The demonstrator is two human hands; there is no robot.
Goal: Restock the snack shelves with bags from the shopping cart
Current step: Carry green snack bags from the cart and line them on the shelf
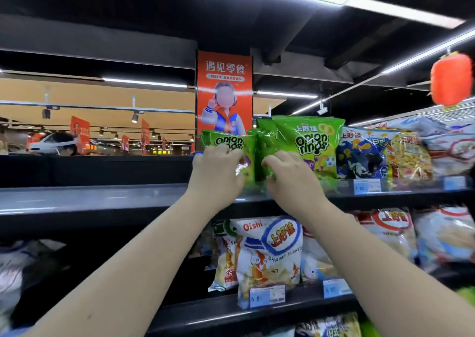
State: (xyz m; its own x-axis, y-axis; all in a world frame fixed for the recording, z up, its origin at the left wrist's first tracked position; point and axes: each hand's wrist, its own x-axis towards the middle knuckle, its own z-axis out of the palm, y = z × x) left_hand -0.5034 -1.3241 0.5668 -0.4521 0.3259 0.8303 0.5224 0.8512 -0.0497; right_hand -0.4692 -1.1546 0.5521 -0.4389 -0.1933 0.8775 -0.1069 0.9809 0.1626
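Caught mid-placement — standing an Onion Rings bag point(227, 141) on the top shelf point(102, 199), just beyond the left hand point(217, 168), curled round its lower part. Pinched a second green bag point(262, 156) with the right hand point(290, 177), probably; blurred there. Reached up with both arms, wrists bent forward. Called next for pushing both bags back — flush with the row point(311, 141) right of the right hand.

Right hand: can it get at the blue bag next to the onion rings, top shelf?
Probably yes. The blue bag stands in the front row, right of the right hand, with nothing in front of it. But that hand grips a green onion rings bag and must let go first.
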